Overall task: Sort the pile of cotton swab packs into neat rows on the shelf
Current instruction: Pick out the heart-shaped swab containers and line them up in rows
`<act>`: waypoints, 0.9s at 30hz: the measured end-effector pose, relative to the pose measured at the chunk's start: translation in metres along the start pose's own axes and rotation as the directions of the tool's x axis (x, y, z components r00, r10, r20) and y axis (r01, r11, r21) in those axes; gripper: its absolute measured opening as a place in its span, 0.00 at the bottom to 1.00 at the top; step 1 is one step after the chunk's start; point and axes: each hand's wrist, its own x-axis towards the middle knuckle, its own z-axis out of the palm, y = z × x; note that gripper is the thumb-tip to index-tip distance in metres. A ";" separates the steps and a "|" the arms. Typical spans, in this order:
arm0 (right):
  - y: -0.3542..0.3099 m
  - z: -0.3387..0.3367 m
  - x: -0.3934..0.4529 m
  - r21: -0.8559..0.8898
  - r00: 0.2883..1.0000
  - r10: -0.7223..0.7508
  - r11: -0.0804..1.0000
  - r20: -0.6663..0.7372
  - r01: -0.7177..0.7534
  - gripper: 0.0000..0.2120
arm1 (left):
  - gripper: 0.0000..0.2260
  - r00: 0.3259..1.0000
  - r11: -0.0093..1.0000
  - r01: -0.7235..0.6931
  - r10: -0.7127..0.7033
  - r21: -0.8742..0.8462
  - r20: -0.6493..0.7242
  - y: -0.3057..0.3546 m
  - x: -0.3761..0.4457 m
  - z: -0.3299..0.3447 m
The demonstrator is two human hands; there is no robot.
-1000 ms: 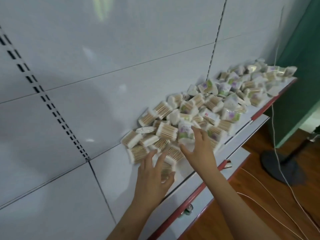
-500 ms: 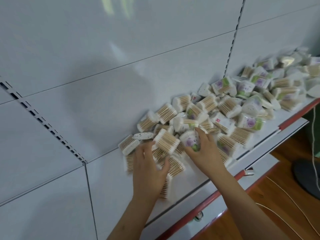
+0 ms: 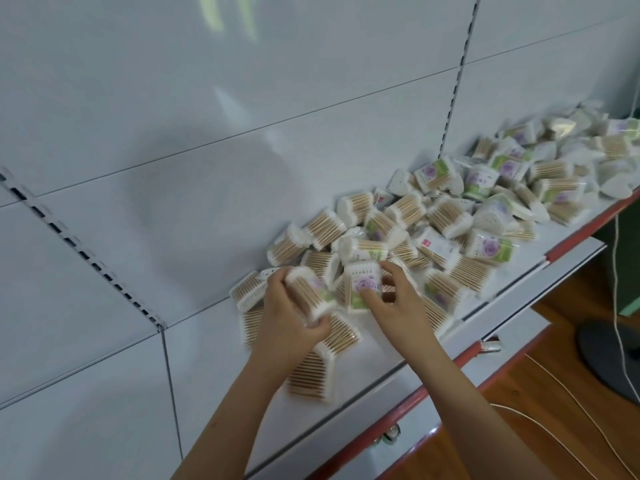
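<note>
Head view, the only one I have. My left hand [image 3: 289,315] curls round one cotton swab pack [image 3: 310,292] lifted off the near end of the pile [image 3: 433,223]. My right hand [image 3: 391,299] pinches a second pack [image 3: 363,284] with a purple flower label, thumb on its face, fingers behind. Both packs are blurred, so I can't read their exact tilt.

The pile sprawls along the shelf [image 3: 221,368] from my hands out to the far right, packs lying every way up. No row is formed yet that I can see, so I judge the task barely begun.

To do this step well, I would turn both packs the same way up, labels forward, and set them square against the back panel [image 3: 207,168].

Open room lies on the bare shelf left of the pile. The red front edge [image 3: 408,400] runs close to my wrists, and several packs lie near it, so I would sweep inward, never outward.
</note>
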 end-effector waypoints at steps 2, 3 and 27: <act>-0.008 0.012 -0.005 0.115 1.000 -0.003 0.993 0.031 0.000 0.18 | 0.37 0.999 0.981 0.044 -0.039 -0.190 0.028 0.000 -0.018 -0.020; -0.012 0.020 -0.008 0.159 0.999 -0.009 0.987 0.047 0.001 0.18 | 0.37 0.998 0.974 0.064 -0.061 -0.219 0.021 -0.001 -0.028 -0.031; -0.104 0.424 -0.198 0.190 0.837 -0.166 0.979 0.521 0.076 0.30 | 0.32 0.839 0.945 0.303 -0.324 -0.119 -0.437 -0.185 -0.282 -0.413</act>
